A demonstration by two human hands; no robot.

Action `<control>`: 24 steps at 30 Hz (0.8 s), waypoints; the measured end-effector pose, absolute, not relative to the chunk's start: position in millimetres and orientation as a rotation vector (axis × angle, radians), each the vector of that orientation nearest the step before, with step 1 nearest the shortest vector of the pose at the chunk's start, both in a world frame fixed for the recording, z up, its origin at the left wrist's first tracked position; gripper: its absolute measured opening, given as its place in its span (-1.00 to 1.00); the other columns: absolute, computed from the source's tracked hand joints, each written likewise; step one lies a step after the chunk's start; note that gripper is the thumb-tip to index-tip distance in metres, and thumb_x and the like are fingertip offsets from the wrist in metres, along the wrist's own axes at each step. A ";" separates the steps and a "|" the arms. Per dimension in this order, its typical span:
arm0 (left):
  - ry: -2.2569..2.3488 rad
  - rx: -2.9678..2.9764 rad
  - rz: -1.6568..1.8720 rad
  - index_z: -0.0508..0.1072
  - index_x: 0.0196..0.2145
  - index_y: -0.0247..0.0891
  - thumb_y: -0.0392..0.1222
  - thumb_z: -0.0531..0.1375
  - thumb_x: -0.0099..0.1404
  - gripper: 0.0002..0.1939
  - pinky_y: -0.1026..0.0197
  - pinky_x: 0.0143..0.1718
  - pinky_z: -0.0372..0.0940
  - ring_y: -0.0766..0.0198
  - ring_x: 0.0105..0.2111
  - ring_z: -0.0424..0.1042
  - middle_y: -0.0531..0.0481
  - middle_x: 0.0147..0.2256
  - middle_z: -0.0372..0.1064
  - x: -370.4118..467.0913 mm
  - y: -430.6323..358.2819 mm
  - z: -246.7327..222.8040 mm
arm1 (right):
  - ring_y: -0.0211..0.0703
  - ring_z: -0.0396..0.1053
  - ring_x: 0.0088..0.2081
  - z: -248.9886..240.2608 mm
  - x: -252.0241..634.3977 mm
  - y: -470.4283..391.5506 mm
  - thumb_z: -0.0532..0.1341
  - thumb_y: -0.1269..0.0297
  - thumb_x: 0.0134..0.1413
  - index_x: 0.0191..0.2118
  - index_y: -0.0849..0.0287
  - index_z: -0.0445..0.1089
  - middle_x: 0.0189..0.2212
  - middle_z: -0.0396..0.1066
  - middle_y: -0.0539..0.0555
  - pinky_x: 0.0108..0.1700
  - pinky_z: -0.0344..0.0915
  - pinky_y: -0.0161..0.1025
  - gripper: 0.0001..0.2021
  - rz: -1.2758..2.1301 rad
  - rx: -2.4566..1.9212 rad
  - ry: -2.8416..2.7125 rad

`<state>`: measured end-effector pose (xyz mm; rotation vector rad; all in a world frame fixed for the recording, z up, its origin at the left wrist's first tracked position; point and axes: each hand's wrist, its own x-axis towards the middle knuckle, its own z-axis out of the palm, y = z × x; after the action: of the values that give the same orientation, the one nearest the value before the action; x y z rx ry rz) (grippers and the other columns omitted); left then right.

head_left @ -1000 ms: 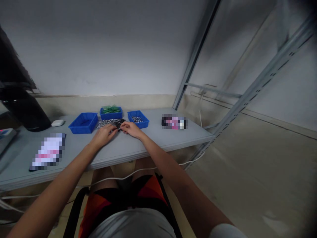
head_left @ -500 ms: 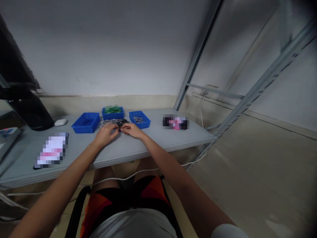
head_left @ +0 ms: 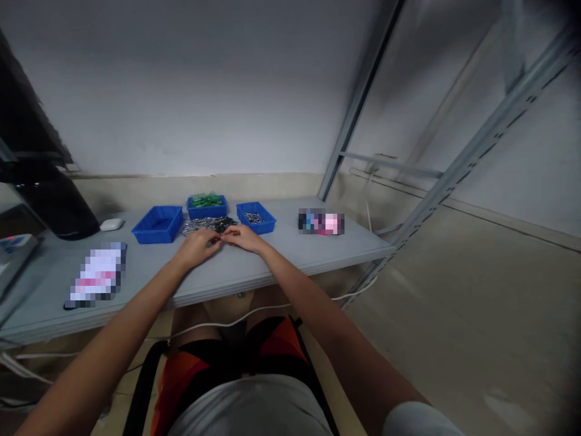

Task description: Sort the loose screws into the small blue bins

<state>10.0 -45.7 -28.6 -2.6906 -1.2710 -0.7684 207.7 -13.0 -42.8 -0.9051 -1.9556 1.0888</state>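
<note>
My left hand (head_left: 198,246) and my right hand (head_left: 245,238) meet over the grey table, fingertips pinched close together. Whatever sits between the fingers is too small and too covered to make out. Just behind the hands lies a flat pile of thin silver and black metal pieces (head_left: 207,224), partly hidden by my left fingers. To the right of the pile, a blue bin (head_left: 267,228) holds small silver pieces (head_left: 253,218). Another blue bin (head_left: 207,212), at the back, carries green pieces (head_left: 206,200). A third blue bin (head_left: 157,234) stands on the left.
A blurred-out phone-like object (head_left: 96,274) and a white case (head_left: 111,224) lie left on the table (head_left: 299,257). Farther left are a black container (head_left: 59,203) and a grey device (head_left: 17,257). A pixelated item (head_left: 321,223) lies right, near a metal shelf post (head_left: 349,136).
Both hands have drawn slightly back from the pile, so more of it shows behind the fingers. The fingertips remain together. The bins have stayed put.
</note>
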 end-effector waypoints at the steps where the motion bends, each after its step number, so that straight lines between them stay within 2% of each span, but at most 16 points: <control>1: -1.283 -2.694 -0.761 0.52 -0.20 -0.26 -0.09 0.06 0.30 -0.71 0.15 -0.20 0.28 0.11 -0.23 0.42 -0.11 -0.28 0.48 10.5 -46.5 -28.4 | -0.31 0.23 -0.45 -43.5 207.7 -12.7 0.29 0.13 0.02 -0.35 0.22 0.43 -0.52 0.34 -0.04 -0.36 0.14 -0.32 -0.77 1.088 -0.891 -1.958; 9: -1.289 -2.689 -0.723 0.52 -0.23 -0.26 -0.11 0.06 0.29 -0.72 0.15 -0.19 0.30 0.12 -0.24 0.43 -0.12 -0.28 0.49 12.9 -50.2 -26.1 | -0.31 0.25 -0.44 -45.5 207.4 -11.0 0.30 0.07 0.01 -0.33 0.22 0.44 -0.49 0.37 -0.02 -0.38 0.13 -0.33 -0.72 1.086 -0.892 -1.991; 24: -1.235 -2.714 -0.752 0.51 -0.20 -0.25 -0.04 0.01 0.35 -0.66 0.12 -0.16 0.30 0.10 -0.23 0.42 -0.13 -0.27 0.47 9.2 -44.3 -29.5 | -0.30 0.26 -0.43 -38.5 207.0 -15.1 0.24 0.28 0.09 -0.35 0.22 0.40 -0.52 0.32 -0.05 -0.33 0.17 -0.32 -0.89 1.128 -0.909 -1.988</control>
<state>9.2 -44.3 -29.5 -2.7142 -1.2345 -0.7520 207.0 -15.1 -38.5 -0.9092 -1.9876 1.1276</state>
